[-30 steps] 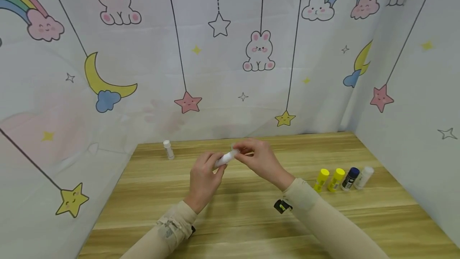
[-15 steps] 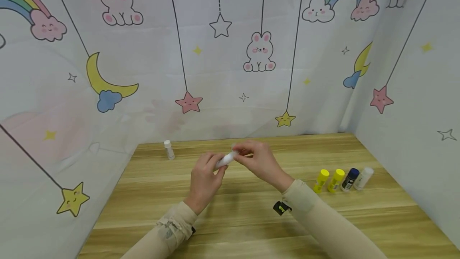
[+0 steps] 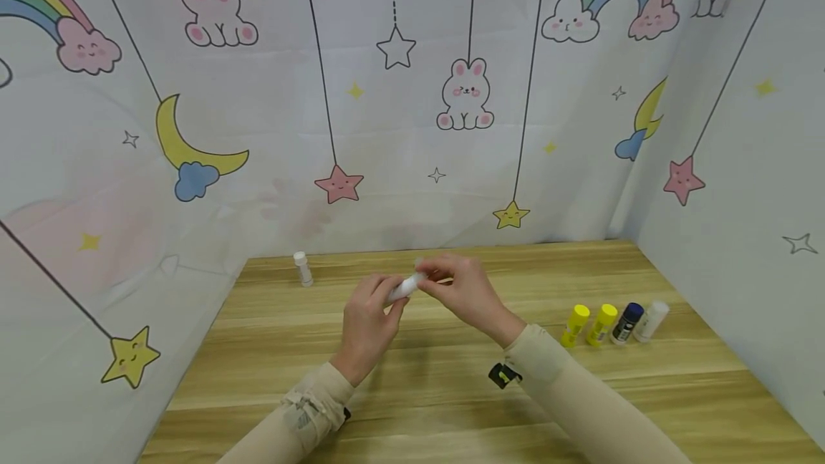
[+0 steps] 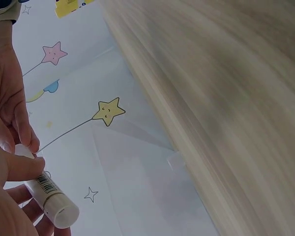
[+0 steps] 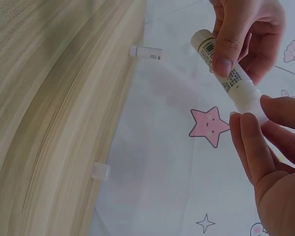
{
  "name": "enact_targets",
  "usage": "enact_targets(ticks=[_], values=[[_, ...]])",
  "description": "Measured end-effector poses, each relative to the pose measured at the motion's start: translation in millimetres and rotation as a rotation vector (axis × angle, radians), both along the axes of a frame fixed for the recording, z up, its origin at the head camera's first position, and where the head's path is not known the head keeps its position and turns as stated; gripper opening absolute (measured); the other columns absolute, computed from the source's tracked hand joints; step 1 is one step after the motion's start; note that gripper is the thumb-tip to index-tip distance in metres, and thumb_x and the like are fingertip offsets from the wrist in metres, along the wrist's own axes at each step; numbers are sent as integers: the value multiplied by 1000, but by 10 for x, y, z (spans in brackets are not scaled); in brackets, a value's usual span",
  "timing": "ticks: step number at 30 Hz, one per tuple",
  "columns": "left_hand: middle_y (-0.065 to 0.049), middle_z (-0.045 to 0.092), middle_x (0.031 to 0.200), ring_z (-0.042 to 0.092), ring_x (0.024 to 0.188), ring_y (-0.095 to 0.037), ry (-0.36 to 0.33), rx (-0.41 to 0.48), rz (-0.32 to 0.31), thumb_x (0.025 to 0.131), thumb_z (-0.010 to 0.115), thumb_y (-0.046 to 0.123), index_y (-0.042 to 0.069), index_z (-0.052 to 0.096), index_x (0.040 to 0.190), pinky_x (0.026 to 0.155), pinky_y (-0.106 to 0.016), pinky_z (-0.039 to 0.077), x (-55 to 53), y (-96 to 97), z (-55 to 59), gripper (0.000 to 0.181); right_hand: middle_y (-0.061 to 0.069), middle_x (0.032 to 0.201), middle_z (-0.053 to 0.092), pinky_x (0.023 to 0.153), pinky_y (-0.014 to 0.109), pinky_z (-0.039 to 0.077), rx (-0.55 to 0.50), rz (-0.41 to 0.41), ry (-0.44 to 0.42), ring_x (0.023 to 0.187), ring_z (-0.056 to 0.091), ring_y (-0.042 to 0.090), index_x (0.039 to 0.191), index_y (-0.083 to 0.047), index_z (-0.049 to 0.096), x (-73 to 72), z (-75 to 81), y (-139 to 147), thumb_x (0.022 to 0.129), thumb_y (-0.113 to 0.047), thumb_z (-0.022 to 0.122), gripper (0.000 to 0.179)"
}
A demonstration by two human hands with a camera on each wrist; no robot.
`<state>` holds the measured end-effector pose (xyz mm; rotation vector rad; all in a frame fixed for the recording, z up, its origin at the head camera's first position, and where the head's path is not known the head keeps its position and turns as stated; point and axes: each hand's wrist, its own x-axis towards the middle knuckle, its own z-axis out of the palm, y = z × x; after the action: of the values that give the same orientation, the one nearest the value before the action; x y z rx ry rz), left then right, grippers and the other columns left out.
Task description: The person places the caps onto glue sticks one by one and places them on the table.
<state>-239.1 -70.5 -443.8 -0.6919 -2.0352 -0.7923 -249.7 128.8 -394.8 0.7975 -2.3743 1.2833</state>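
A white glue stick (image 3: 404, 288) is held aslant above the wooden table. My left hand (image 3: 370, 317) grips its barrel between thumb and fingers, and a printed label with a barcode shows beside the thumb in the right wrist view. The fingertips of my right hand (image 3: 467, 292) pinch the white upper end (image 5: 250, 102) of the stick; whether that end is a cap I cannot tell. Just beyond the hands, a small translucent white cap (image 5: 101, 171) stands on the table near its back edge, mostly hidden by the right fingers in the head view.
Another white glue stick (image 3: 303, 269) stands at the table's back left. On the right stand two yellow glue sticks (image 3: 602, 325), one with a dark blue cap (image 3: 628, 323) and a white one (image 3: 652, 321). Printed cloth walls (image 3: 399, 213) border the table (image 3: 425, 407).
Both hands stay on the glue stick in nearly the same place; the right fingers shift only very slightly at its end. The other glue sticks have not moved.
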Motion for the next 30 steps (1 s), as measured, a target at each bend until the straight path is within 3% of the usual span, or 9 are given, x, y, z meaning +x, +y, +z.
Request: enact_targets(ticks=[12,22,30], values=[[-8,66,100,64,91,-25,16,-15,16,77,88,5,5,72,105,74,-40,56,8,16,9,32,-5,103,70,73,24,58,31,-7,-20,85,69,6,111,-17,77,27,-2,-34,91,-16,77,19],[-8,68,101,65,92,-26,17,-37,28,76,89,5,4,73,105,74,-41,58,24,29,31,33,-5,101,70,71,23,57,48,-13,-16,83,68,4,110,-8,77,18,-33,-66,90,-13,77,20],[-8,67,97,66,90,-26,47,-68,42,74,89,1,3,73,101,74,-40,58,39,53,68,31,-4,102,70,71,22,57,86,-43,8,83,66,3,109,-9,76,21,-36,-85,90,-11,77,19]])
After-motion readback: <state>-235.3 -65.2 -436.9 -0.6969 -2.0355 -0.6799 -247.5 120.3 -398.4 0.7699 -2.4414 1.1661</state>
